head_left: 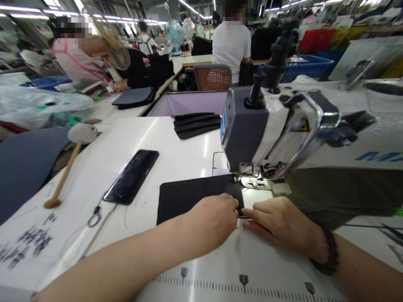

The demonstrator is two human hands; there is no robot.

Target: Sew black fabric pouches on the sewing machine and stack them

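Observation:
A flat, rectangular piece of black fabric point(192, 195) lies on the white sewing machine table, its far right corner at the presser foot point(252, 182). My left hand point(215, 218) rests over the near right part of the fabric, its fingers curled closed on the edge. Close beside it, my right hand point(280, 222) has thumb and index finger together at the fabric's near right corner. The fingertips of both hands almost meet there. Above them stands the sewing machine head point(245, 130). My left hand partly hides the fabric's near edge.
A phone point(132, 178) with a ring strap and a wooden-handled tool point(67, 167) lie to the left. Folded black fabric pieces point(197, 125) sit at the back. Dark olive fabric point(343, 191) lies under the machine arm. A ruler scale point(217, 285) runs along the front. Co-workers sit beyond.

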